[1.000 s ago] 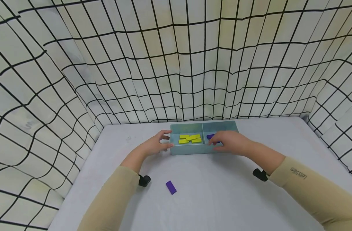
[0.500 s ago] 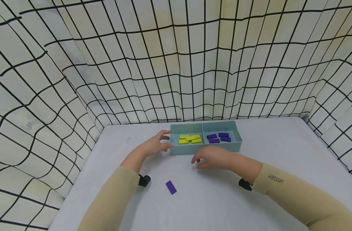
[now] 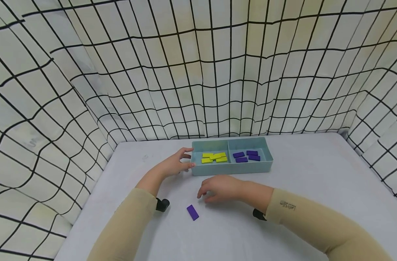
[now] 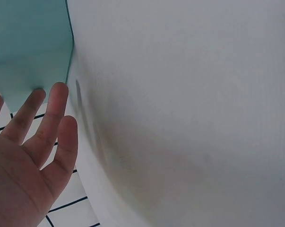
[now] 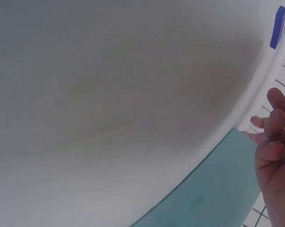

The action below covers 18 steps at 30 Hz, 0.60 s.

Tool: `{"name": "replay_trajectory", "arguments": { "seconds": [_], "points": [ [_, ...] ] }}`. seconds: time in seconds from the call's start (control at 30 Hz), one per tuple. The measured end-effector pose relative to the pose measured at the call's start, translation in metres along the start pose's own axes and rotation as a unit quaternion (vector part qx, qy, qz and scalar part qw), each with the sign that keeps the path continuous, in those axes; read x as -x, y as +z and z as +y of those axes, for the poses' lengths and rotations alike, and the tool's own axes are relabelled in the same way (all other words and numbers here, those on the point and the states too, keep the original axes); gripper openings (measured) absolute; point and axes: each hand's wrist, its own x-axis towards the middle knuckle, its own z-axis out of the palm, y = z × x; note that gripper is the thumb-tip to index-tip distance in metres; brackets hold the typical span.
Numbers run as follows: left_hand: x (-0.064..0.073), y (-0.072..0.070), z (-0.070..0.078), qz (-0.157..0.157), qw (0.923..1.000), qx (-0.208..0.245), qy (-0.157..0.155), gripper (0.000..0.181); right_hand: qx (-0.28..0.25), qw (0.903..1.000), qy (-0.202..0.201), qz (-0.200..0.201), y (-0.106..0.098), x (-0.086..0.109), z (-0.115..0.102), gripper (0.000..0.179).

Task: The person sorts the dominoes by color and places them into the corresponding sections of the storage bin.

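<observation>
A pale blue-green two-compartment box point(image 3: 211, 169) stands toward the back of the table. Several yellow blocks point(image 3: 218, 155) lie in its left compartment and several purple blocks point(image 3: 242, 159) in the right one. My left hand point(image 3: 172, 164) rests its fingertips on the box's left end; in the left wrist view the fingers point(image 4: 57, 101) are spread and extended against the box wall. One purple block point(image 3: 192, 212) lies alone on the table in front. Just behind and right of it hovers my right hand point(image 3: 221, 188), fingers loosely bent, holding nothing.
A white cloth covers the table point(image 3: 250, 232). White walls with a black grid net point(image 3: 218, 72) enclose the back and both sides. A dark wrist camera point(image 3: 162, 205) sits under the left sleeve cuff, another point(image 3: 259, 214) under the right.
My right hand has come out of the box's right compartment, moving left and toward me to near the lone purple block. Purple blocks are now uncovered there. The left hand stays put.
</observation>
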Motion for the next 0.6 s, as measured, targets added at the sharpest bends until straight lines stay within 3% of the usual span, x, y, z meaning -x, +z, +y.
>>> {"name": "replay_trajectory", "arguments": {
  "seconds": [0.4,0.6],
  "points": [
    [0.003,-0.002,0.001,-0.004,0.9998,0.016,0.007,0.074,0.023,0.9963,-0.08,-0.017,0.006,-0.02,-0.019,0.029],
    [0.004,-0.001,0.001,-0.011,0.9996,0.021,0.013,0.074,0.023,0.9943,-0.099,-0.034,0.014,-0.026,-0.021,0.033]
  ]
}}
